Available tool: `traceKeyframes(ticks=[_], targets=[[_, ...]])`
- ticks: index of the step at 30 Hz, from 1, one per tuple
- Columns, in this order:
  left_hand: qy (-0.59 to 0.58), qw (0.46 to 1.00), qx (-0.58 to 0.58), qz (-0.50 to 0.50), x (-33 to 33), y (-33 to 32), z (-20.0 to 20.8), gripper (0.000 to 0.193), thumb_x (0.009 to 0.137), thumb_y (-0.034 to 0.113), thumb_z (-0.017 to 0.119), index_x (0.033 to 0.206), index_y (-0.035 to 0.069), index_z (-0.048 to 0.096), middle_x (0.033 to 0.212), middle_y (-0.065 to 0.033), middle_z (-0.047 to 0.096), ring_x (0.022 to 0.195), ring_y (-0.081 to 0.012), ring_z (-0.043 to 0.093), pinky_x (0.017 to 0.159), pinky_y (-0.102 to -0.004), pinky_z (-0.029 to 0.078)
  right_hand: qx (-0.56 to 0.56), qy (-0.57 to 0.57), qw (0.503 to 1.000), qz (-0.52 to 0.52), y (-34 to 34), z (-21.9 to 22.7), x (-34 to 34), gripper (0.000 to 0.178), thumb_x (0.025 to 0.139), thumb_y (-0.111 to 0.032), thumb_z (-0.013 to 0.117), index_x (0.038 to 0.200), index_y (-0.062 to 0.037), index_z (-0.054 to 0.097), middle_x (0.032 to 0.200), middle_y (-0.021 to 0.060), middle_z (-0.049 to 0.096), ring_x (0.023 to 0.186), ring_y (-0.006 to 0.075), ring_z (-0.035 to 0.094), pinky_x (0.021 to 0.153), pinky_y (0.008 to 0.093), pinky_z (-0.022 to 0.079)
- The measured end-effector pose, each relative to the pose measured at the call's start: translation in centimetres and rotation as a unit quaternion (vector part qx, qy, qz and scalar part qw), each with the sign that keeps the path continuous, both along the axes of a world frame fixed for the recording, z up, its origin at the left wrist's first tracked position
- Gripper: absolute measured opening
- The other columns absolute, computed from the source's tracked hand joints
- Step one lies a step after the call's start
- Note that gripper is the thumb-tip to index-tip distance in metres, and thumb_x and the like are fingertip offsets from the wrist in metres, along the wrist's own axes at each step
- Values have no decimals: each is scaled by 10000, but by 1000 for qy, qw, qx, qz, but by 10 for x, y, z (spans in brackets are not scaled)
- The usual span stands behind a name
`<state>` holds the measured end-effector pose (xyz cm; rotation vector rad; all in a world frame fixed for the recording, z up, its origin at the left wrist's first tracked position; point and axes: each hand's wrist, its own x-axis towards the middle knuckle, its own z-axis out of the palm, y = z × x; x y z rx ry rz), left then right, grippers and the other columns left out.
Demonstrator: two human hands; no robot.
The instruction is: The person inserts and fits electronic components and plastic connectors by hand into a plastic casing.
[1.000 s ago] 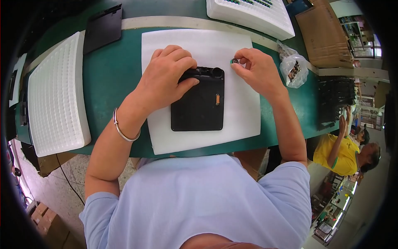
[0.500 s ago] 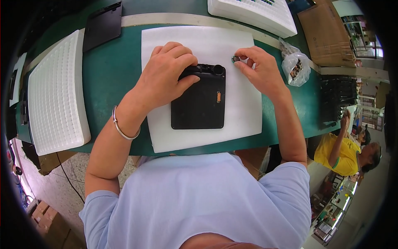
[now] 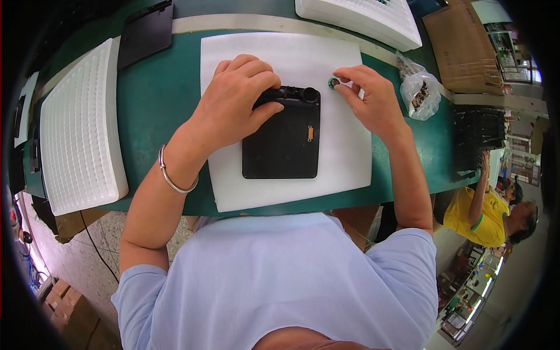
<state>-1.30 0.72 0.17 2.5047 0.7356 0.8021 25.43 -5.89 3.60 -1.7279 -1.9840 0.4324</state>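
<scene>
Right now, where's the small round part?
In the head view, the small round part is pinched in the right hand over the white sheet, near the far right corner of the black case.

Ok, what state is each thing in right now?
Black case, lying flat on white foam sheet
Left hand, gripping the case's far edge
Small round part, pinched, apart from the case
Right hand, closed on that part
Clear bag, holding small parts; closure unclear

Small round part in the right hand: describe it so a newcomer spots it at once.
On the green table lies a white sheet. Over the sheet's upper right area, the right hand pinches the small round part. Its tiny size and touch of green set it apart from the flat black case gripped by the left hand.
</scene>
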Motion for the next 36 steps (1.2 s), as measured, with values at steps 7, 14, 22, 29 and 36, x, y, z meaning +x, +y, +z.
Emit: traceKeyframes(ticks=[7,14,22,29,36], targets=[[17,1000,-15,-1,-1,-2,3,278,779,111,799,997,56,635,1065,-74,644,1120,-287,568,1016,-404,409,-21,-27,996,-81,-5,-5,-10,233,835,-210,762,996,-54,702,848,79,651,673,214,604,636,324,495],[12,1000,-16,-4,-1,-1,2,279,783,122,797,1001,57,635,1066,-73,641,1106,-284,566,995,-405,410,-11,4,999,-47,-5,-1,-10,208,835,-186,762,979,-50,700,816,58,632,628,163,554,600,293,478],[4,1000,-8,-7,-1,1,0,286,776,111,800,1005,57,638,1059,-70,643,1083,-281,569,975,-399,412,17,50,995,86,-7,6,-31,165,867,-111,739,1024,-82,698,848,51,635,641,173,586,590,294,491],[14,1000,-13,-7,-2,0,1,286,776,109,804,1008,61,644,1059,-71,645,1082,-276,572,974,-397,414,22,-40,994,94,-4,10,-32,144,874,-156,735,994,-82,703,855,61,649,694,250,634,642,330,518],[16,1000,-8,-4,-2,0,0,287,782,115,807,1013,64,645,1062,-71,647,1094,-275,572,982,-401,416,-3,-36,997,65,-5,12,-36,166,866,-180,746,1000,-83,736,859,67,672,704,252,640,652,335,516]])
